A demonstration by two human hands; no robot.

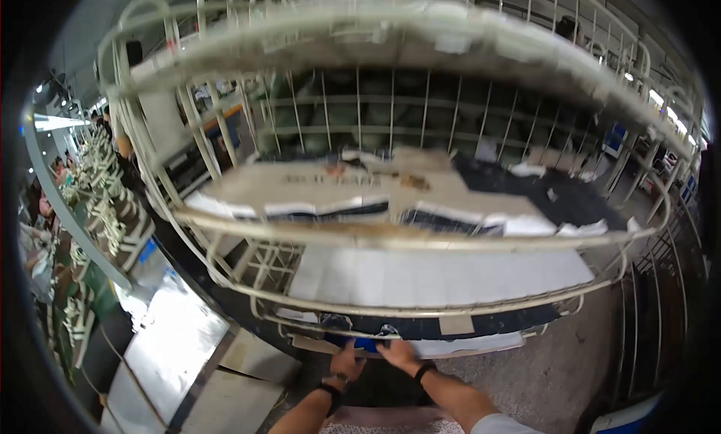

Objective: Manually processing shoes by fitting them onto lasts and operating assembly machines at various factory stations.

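At the left, a bright metal table (176,336) and, just beside it, a pale box (239,408) crowd the near side; the left elbow could knock the box if it swung out. The left hand (347,363) is at the near edge of the rack's low shelf (496,325), its fingers bent toward a small blue item (366,345); whether they pinch it I cannot tell. That item lies between the two hands, at the shelf's near edge. The right hand (399,353) reaches in from its right, fingers pointing left, their grip likewise unclear. A straight lift could scrape knuckles on the rail (420,311) above, and a tug might drag the loose white sheet (473,345) along. Farther right, grey floor (578,351) gives more sideways room than the left, up to the dark bars (638,321)
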